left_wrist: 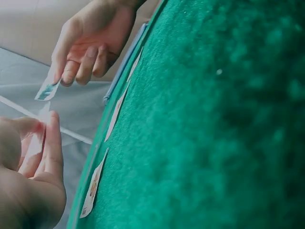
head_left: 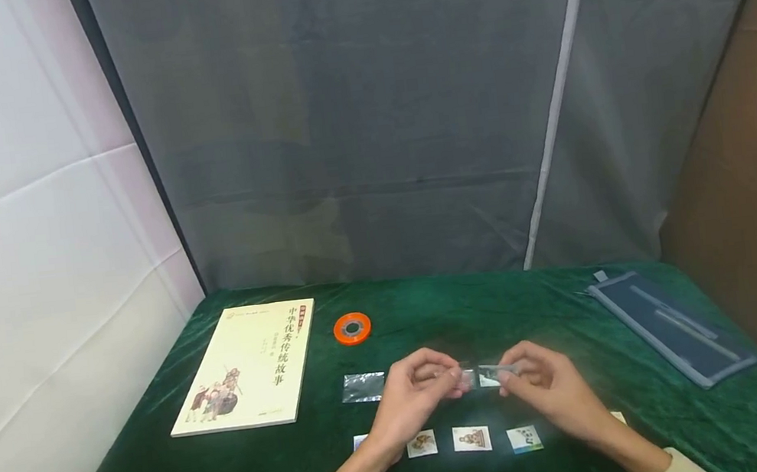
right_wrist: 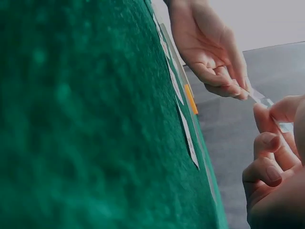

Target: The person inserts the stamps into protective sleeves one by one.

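Note:
Above the table, my left hand [head_left: 414, 395] pinches a small clear plastic sleeve [head_left: 468, 379] between thumb and fingers. Facing it, my right hand [head_left: 555, 385] pinches a small stamp-like picture card [head_left: 489, 378], with teal print on the card [left_wrist: 46, 91] in the left wrist view. The sleeve and the card are very close; whether they touch I cannot tell. Below the hands lies a row of similar cards: one with a brown figure [head_left: 422, 444], one with a seated figure [head_left: 472, 439] and one with a blue-green edge [head_left: 525, 440]. My forearms partly hide others at both ends.
Another clear plastic sleeve [head_left: 363, 387] lies flat left of my left hand. Behind it is an orange tape roll [head_left: 351, 319]. A cream book [head_left: 253, 357] lies at the left, a dark blue zip pouch [head_left: 657, 314] at the right. Green cloth [head_left: 442, 310] covers the table.

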